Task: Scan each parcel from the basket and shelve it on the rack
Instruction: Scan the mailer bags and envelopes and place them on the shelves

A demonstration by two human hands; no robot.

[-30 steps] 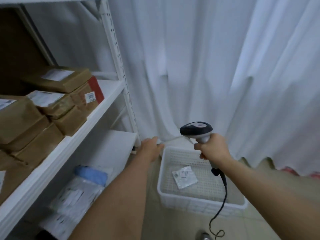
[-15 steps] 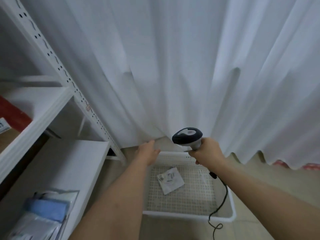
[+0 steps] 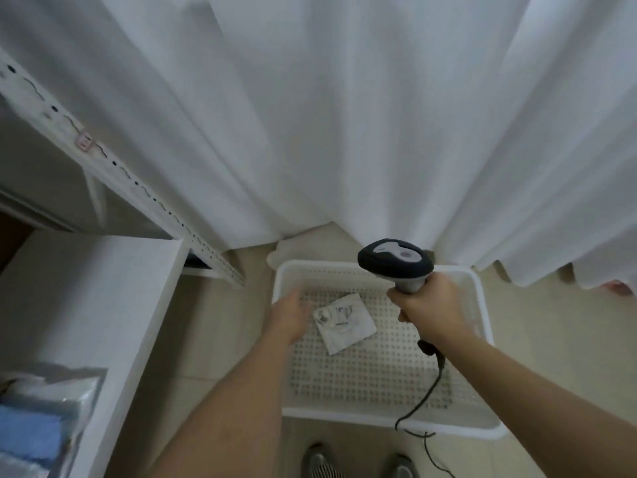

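**One parcel in the basket, between two hands**

One small flat white plastic-wrapped parcel with a printed label lies on the perforated floor of the white plastic basket, which stands on the beige tiled floor before a white curtain. The left hand reaches into the basket, blurred, its fingers loosely spread just beside the parcel's left edge; whether they touch it is unclear. The right hand is wrapped tightly around the grip of a grey-and-black handheld barcode scanner, held above the parcel's right side, its cable trailing over the rim. The white metal rack stands at left.
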